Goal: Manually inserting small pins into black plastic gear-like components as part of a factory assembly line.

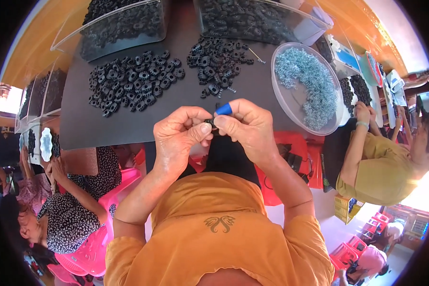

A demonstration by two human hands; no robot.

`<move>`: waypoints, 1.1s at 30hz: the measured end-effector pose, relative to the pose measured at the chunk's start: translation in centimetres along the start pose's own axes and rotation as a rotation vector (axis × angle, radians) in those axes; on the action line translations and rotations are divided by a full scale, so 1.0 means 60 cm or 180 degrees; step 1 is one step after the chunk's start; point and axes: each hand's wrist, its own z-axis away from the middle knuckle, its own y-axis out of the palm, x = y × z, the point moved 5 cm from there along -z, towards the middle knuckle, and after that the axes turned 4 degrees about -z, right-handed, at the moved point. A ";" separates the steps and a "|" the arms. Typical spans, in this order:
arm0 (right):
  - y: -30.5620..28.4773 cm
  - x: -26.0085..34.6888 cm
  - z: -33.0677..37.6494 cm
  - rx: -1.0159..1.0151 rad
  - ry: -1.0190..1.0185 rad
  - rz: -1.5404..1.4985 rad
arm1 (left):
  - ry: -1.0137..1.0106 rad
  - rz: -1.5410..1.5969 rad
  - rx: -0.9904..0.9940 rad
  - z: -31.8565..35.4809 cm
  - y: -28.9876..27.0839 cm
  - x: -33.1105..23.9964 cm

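Above the table's near edge, my left hand (178, 136) and my right hand (248, 126) meet with thumbs and fingertips pinched together. Between them is a small black plastic clip piece (209, 122), mostly covered by the fingers. A blue cover (223, 109) wraps my right index fingertip. Beyond my hands lie two heaps of small black clip pieces, a wide left heap (133, 81) and a narrower middle heap (213, 62). One loose metal spring (231, 89) rests beside the middle heap. To the right, a round clear tray (285, 106) holds many small bluish springs (314, 86).
Two clear bins, a left bin (124, 35) and a right bin (248, 21), full of black pieces, stand along the far side. A thin stick (256, 55) lies by the middle heap. People work at both sides, one on a pink chair (93, 243). A red stool (291, 164) is below the table.
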 end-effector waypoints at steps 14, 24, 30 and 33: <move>0.046 0.037 -0.034 -0.0123 -0.2512 0.3510 | 0.0004 -0.0005 -0.0359 -0.005 -0.053 -0.004; 0.079 0.017 -0.084 0.0583 -0.2822 0.4881 | 0.0016 0.0091 -0.0505 -0.009 -0.070 -0.011; 0.078 0.013 -0.100 0.0640 -0.2818 0.5021 | -0.0025 0.0129 -0.0508 -0.012 -0.071 -0.003; 0.071 0.019 -0.092 0.0554 -0.2808 0.4604 | -0.0030 0.0206 -0.0527 -0.014 -0.072 0.000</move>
